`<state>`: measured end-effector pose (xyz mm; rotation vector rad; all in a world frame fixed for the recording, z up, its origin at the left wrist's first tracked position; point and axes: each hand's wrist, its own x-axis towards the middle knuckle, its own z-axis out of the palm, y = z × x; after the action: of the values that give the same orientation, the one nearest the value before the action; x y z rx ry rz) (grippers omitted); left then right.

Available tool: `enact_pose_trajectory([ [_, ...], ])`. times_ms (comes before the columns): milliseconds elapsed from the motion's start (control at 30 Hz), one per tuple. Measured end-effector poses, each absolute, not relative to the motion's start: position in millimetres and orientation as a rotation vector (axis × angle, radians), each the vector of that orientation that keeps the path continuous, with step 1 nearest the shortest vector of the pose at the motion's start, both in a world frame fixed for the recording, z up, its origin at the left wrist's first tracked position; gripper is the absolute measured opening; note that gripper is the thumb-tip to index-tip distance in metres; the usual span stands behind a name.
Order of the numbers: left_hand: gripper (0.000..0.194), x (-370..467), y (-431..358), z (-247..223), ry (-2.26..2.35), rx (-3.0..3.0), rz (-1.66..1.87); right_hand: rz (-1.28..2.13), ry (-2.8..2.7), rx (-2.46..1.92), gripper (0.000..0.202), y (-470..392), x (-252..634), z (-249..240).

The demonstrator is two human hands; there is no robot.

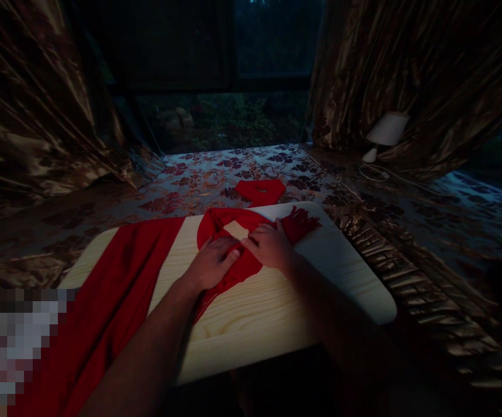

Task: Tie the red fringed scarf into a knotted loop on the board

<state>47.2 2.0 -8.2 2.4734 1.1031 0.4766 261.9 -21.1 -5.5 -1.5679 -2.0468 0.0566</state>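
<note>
A red scarf (251,272) with fringed ends lies in a crossed loop on a pale wooden tabletop (277,307). My left hand (216,263) rests palm down on the loop's left side, with its fingers flat and the thumb apart. On the right side of the loop, my right hand (270,246) lies over the cloth with its fingers spread and slightly bent. The two hands are close together. One fringed end (300,224) sticks out beyond my right hand; another hangs below my left hand.
A wide red cloth (133,272) runs down the table's left side. Behind the table, a folded red piece (262,190) lies on a floral cover (216,168). A white lamp (388,128) with a cord stands at the back right, near curtains (363,63) and a dark window.
</note>
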Motion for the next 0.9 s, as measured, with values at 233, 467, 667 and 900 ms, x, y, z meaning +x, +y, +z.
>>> enact_pose_trajectory([
  [233, 0.04, 48.3, 17.4, 3.6, 1.078, 2.515, 0.832, 0.006, -1.704, -1.57, 0.025, 4.0, 295.1, -24.7],
  [467, 0.046, 58.6, 55.3, -7.9, 0.939, 2.779, 0.485, 0.044, -1.696, -1.672, 0.03, 8.3, 298.0, -42.8],
  [667, 0.047, 59.9, 58.9, -25.0, 1.1, 2.742, 0.478, 0.048, -1.702, -1.753, 0.037, 5.2, 295.2, -41.7],
  [900, 0.03, 54.2, 50.4, -21.3, 1.154, 2.58, 0.789, 0.01, -1.66, -1.634, 0.041, 8.4, 297.2, -39.8],
])
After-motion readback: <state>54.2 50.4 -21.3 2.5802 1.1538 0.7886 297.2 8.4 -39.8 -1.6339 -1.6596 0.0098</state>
